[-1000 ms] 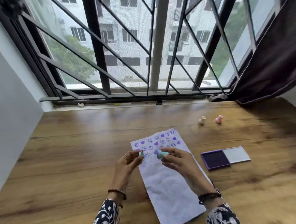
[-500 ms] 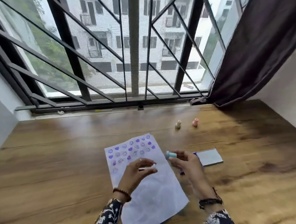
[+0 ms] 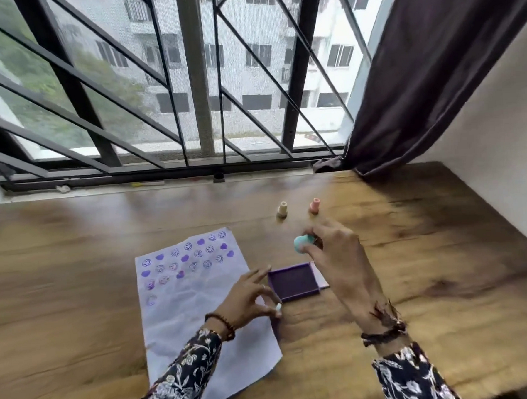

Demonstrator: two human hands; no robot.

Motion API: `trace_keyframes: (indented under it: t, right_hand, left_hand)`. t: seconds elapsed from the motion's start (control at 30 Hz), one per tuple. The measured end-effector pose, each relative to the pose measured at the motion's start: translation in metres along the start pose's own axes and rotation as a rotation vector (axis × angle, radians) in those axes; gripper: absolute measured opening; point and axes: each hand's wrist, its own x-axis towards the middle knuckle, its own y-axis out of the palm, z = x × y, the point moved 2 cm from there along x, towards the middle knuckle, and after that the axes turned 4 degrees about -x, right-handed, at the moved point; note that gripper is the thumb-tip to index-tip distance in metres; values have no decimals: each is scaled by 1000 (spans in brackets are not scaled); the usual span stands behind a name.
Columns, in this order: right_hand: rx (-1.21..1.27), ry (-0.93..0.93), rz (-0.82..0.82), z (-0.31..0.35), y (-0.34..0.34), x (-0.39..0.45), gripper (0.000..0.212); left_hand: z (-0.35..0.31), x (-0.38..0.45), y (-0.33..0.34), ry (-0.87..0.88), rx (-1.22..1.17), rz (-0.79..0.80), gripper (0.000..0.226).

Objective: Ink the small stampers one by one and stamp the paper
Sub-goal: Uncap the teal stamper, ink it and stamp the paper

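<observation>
Paper (image 3: 201,309) lay nearest on the wooden table (image 3: 78,300), its long axis running away from the person, with purple stamps filling only its far end. The left hand (image 3: 249,297) pinched a small pale piece (image 3: 278,307), probably a cap, at the paper's right edge. Just beyond sat the open ink pad (image 3: 294,281). The right hand (image 3: 332,253) held the teal stamper (image 3: 302,243) clamped in its fingertips, lying sideways, one end pointing left. Farther off stood a beige stamper (image 3: 282,210) and a pink stamper (image 3: 315,205), both upright, probably waiting.
</observation>
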Motion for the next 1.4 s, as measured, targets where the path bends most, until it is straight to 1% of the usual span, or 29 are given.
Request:
trace_keyframes:
  t: [0.1, 0.13, 0.17, 0.27, 0.3, 0.37, 0.4, 0.53, 0.63, 0.7, 0.8, 0.9, 0.97, 1.03, 1.13, 1.23, 1.33, 1.4]
  right_hand:
    - [-22, -91, -193, 4, 12, -1, 22]
    - [-37, -96, -213, 2, 25, -4, 24]
    - [-64, -84, -160, -3, 41, -7, 25]
    - [-166, 48, 218, -27, 94, -24, 25]
    - [-181, 70, 259, -32, 102, -27, 25]
    - [-206, 63, 226, -36, 105, -23, 21]
    - [-215, 69, 236, -35, 104, -20, 20]
    - [-133, 190, 389, -34, 93, -8, 17]
    - [-59, 245, 424, -25, 84, -5, 14]
    - [1, 219, 438, -5, 84, -5, 10]
    - [138, 167, 533, 38, 94, -7, 12]
    - [103, 45, 564, 84, 108, -6, 19]
    - [72, -29, 585, 112, 116, -5, 20]
    - [42, -101, 611, 137, 120, -2, 20]
    - [-33, -231, 583, 170, 112, 11, 21]
    - [-60, -306, 448, 195, 90, 26, 17]
    - [-42, -313, 286, 208, 77, 29, 14]
    - [-18, -291, 200, 209, 83, 27, 14]
  left_hand:
    - [0, -1, 1, 1, -14, -15, 28]
    - [0, -1, 2, -1, -14, -18, 28]
    - [0, -1, 2, -2, -16, -20, 29]
    - [2, -3, 3, -17, -49, -24, 27]
    - [2, -4, 4, -22, -66, -21, 27]
    - [2, -7, 2, -27, -93, -34, 26]
    - [2, -9, 1, -33, -104, -43, 26]
    - [2, -23, -7, -54, -152, -131, 26]
    - [12, -48, -21, -74, -211, -228, 23]
    - [23, -71, -34, -88, -232, -298, 22]
    - [49, -109, -59, -142, -199, -362, 21]
    - [77, -144, -86, -227, -202, -411, 17]
    - [90, -160, -99, -246, -203, -397, 17]
    - [102, -167, -106, -244, -170, -331, 17]
    - [115, -166, -109, -240, -108, -222, 21]
    - [122, -166, -111, -217, -153, -244, 21]
    - [127, -167, -110, -210, -165, -222, 23]
    - [127, -166, -109, -215, -143, -184, 24]
